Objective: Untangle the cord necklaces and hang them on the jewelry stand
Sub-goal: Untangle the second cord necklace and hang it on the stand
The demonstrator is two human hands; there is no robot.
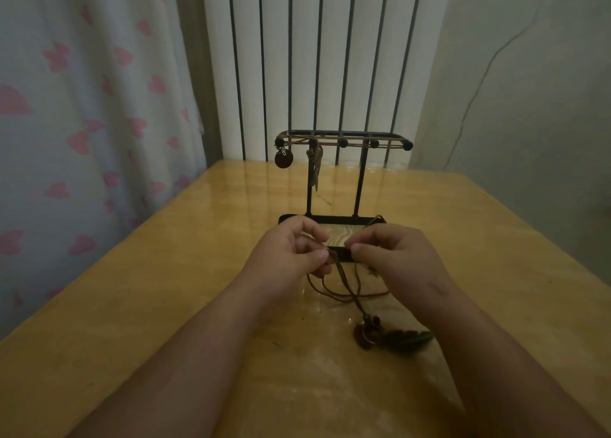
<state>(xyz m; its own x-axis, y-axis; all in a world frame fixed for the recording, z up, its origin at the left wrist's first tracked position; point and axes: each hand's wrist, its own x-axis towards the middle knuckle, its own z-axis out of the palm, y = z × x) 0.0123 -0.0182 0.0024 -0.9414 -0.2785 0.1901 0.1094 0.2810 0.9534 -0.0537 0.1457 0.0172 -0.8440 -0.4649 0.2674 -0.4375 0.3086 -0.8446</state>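
Note:
A black metal jewelry stand (pixel 360 179) with a wooden base stands in the middle of the table. Brown cord necklaces lie across its top bar; a round dark pendant (pixel 283 159) and a long thin pendant (pixel 315 170) hang at its left end. Just in front of the base, my left hand (pixel 291 256) and my right hand (pixel 396 256) each pinch a brown cord (pixel 340 289) between thumb and fingers. The tangled cords loop down onto the table and end in a dark pendant cluster with a feather (pixel 386 335) under my right forearm.
The yellow wooden table (pixel 165 289) has a glossy top; its left edge runs beside a curtain with pink hearts (pixel 82 123). A white radiator (pixel 314 57) stands behind the table's far edge, and a wall (pixel 529 90) is on the right.

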